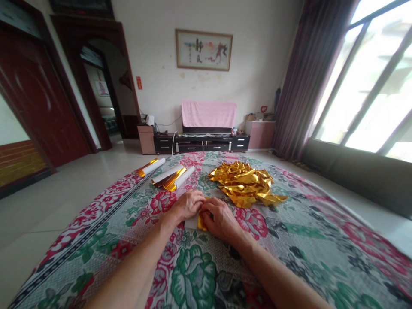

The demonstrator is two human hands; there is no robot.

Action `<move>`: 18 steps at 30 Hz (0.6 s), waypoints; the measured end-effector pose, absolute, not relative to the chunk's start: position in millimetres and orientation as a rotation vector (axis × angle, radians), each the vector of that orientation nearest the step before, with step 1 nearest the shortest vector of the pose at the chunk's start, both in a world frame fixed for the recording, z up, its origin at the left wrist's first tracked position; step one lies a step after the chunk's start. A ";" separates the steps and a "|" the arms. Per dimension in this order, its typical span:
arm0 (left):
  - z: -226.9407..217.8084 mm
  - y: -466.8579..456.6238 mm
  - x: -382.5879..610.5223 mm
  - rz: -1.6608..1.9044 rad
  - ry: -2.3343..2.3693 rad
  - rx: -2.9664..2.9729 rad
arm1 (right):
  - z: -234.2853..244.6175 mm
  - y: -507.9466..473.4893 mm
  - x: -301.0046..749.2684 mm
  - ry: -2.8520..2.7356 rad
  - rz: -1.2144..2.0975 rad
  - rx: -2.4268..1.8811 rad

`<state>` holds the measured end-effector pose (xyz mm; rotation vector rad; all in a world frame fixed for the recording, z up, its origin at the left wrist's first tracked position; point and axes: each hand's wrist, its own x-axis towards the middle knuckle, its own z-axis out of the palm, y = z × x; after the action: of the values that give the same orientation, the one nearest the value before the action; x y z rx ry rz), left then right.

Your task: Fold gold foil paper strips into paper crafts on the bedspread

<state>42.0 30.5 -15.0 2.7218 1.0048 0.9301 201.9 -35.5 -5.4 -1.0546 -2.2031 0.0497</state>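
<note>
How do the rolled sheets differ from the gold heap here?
The rolled sheets are tidy tubes, mostly white outside with gold at the ends; the gold heap is a loose crinkled pile, gold all over. The rolled sheets lie in a row; the gold heap is one mound. Both show shiny gold and lie on the floral cloth, untouched.

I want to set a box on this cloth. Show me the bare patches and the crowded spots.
Free: the wide stretch of floral cloth right of the gold foil pile and right hand; the stretch on the near side of the foil rolls, left of the left hand. Crowded: the middle, from rolls through both hands to the pile.
</note>
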 end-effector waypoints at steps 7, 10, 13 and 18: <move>-10.7 27.2 39.4 0.903 1.016 2.659 | -2.8 -42.6 208.9 -2.249 0.132 -0.960; -10.0 26.8 39.0 0.890 1.005 2.673 | 0.1 -44.3 209.5 -2.288 0.167 -0.885; -10.6 27.7 38.1 0.864 1.013 2.673 | 2.2 -44.4 208.9 -2.317 0.239 -0.784; -10.1 27.5 36.8 0.864 1.021 2.624 | 2.0 -43.4 207.2 -2.290 0.275 -0.812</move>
<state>36.8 27.5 -10.1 2.6238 1.0205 0.8639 207.2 -43.4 2.0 -0.8125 -2.2904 0.2753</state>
